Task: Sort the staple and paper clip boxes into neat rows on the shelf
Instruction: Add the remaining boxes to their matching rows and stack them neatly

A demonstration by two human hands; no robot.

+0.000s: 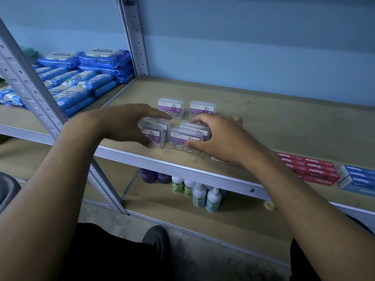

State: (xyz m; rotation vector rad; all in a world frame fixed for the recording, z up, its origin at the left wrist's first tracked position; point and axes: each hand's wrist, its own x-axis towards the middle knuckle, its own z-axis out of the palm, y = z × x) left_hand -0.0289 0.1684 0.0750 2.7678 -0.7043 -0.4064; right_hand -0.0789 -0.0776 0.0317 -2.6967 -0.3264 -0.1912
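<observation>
Clear plastic paper clip boxes: six showing, standing on the tan shelf board [263,118] in pairs, purple "KREATI PAPER CLIP" labels facing the camera.
Back pair: back-left box [171,108] and back-right box [202,109] standing upright, side by side, a small gap between them.
Front-left pair: front-left box [156,136] with a second box [160,123] pressing just behind it, both partly hidden by the hand.
Front-right pair: front-right box [185,141] with another box [195,127] touching behind it, near the shelf's front edge.
Left hand [125,123]: grasping the front-left pair, thumb at the near side, fingers reaching over the top toward the back.
Right hand [219,136]: grasping the front-right pair, thumb pressing the near face, fingers curling over the far side.
Red staple boxes [310,169]: lying flat in a stacked block at the right of the same shelf, well apart from the clips; four or so label rows showing, exact count hard to tell.
Blue staple boxes [357,178]: lying stacked just right of the red ones, running out of view; about three showing.
White card [217,159]: peeking out under the right wrist, identity unclear.
Neighbouring bay: blue wipe packs [85,78] piling up in rows, too many to count.
Lower shelf: pump bottles [199,194], five or more white ones, two purple ones [156,176] beside them.
</observation>
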